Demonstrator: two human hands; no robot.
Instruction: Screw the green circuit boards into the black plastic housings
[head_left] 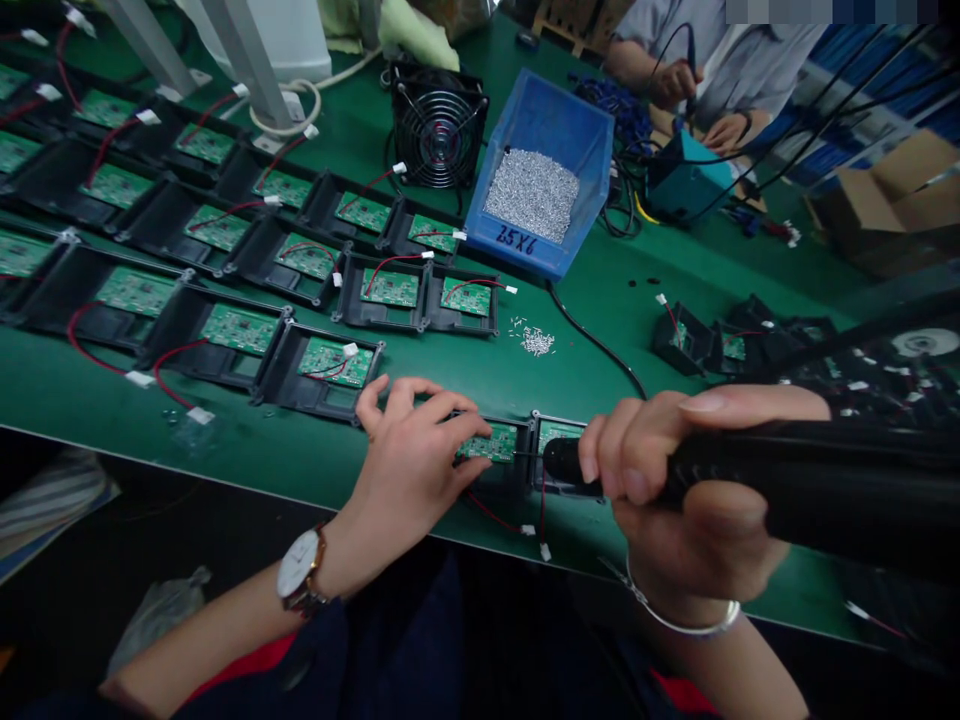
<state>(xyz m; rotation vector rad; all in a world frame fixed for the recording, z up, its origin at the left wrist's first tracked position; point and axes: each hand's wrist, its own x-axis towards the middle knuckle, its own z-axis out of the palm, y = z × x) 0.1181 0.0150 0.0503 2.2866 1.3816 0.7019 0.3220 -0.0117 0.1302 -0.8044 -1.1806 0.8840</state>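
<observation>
My right hand (694,490) is wrapped around a black electric screwdriver (847,490). Its thin bit reaches left to a green circuit board (495,443) in a black plastic housing. From the other side, my left hand (420,440) holds this board, with thumb and index finger on its left part and the other fingers bent over the housing's edge. A second housing with a circuit board (556,432) stands right beside it, partly hidden behind the screwdriver's nose. Red wires with white connectors (528,531) hang toward the table's front edge.
Rows of black housings (319,365) with boards fill the left of the green table. Small screws (537,341) lie in a pile before a blue screw bin (540,255). A fan (439,130) stands behind. Across the table, a co-worker's hands (679,85) hold a tool.
</observation>
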